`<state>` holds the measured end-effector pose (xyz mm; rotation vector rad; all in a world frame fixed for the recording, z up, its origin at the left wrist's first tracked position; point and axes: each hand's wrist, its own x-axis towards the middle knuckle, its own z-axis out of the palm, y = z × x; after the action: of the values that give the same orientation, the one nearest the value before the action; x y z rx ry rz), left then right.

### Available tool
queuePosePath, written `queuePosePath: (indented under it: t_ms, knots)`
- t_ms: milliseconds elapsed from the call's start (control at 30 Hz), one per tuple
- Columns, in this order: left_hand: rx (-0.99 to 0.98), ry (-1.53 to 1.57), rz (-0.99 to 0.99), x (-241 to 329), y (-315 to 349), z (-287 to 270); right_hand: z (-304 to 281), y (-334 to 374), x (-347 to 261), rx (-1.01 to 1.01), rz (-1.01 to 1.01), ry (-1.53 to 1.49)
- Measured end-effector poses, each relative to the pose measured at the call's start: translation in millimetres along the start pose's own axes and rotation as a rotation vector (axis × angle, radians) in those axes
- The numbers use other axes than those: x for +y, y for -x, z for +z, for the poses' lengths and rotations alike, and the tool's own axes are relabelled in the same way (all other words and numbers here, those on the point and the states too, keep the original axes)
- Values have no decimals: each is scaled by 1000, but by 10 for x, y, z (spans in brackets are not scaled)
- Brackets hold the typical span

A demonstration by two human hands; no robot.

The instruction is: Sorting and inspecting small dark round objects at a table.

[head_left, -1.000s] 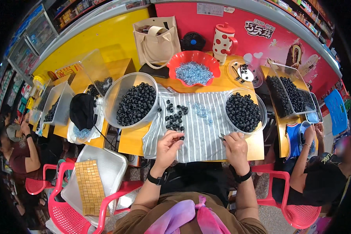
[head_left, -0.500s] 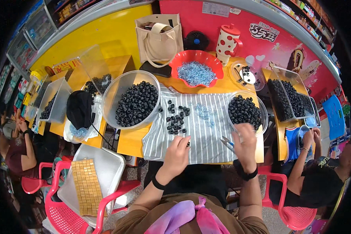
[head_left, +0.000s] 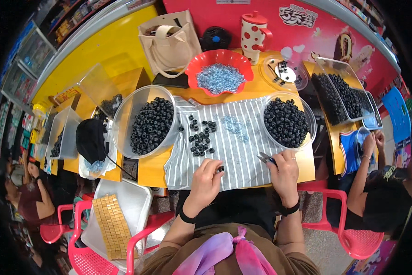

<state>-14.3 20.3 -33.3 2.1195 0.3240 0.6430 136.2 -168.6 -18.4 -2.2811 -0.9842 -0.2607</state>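
One small, glossy black bead [head_left: 221, 168] is pinched at the fingertips of the left hand [head_left: 205, 181], projecting from them, probably so its hole stays clear. The right hand [head_left: 284, 172] closes around a slim, pointed metal cutting tool [head_left: 269, 159], its parted blades aimed left toward the beads, likely for ready use. Both hands are over a grey-and-white striped cloth [head_left: 242, 176], whose fabric probably stops beads rolling. On it, loose black beads [head_left: 199, 147] lie apart from clear pale-blue beads [head_left: 235, 128], presumably for easy picking. Clear round plastic tubs [head_left: 120, 123] of black beads flank the cloth; a red scalloped bowl [head_left: 249, 69] holding blue beads stands beyond.
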Motion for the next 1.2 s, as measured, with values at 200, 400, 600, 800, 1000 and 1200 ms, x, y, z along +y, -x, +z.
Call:
queuePosePath:
  t_ms: [200, 400, 600, 800, 1000, 1200]
  knots:
    - [-38, 53, -31, 23, -1, 38, 106, 75, 101, 44, -110, 238]
    - [-71, -54, 13, -16, 29, 23, 30, 88, 114, 52, -121, 89]
    - [-18, 64, -61, -47, 13, 52, 114, 125, 198, 227, -117, -4]
    - [-10, 173, -152, -164, 65, 61, 265, 172, -379, -16, -14, -624]
    - [-22, 132, -124, -128, 58, 55, 421, 251, -477, -88, -165, -310]
    - [-48, 57, -55, -125, 38, 13, 432, 196, -511, -150, -196, -272]
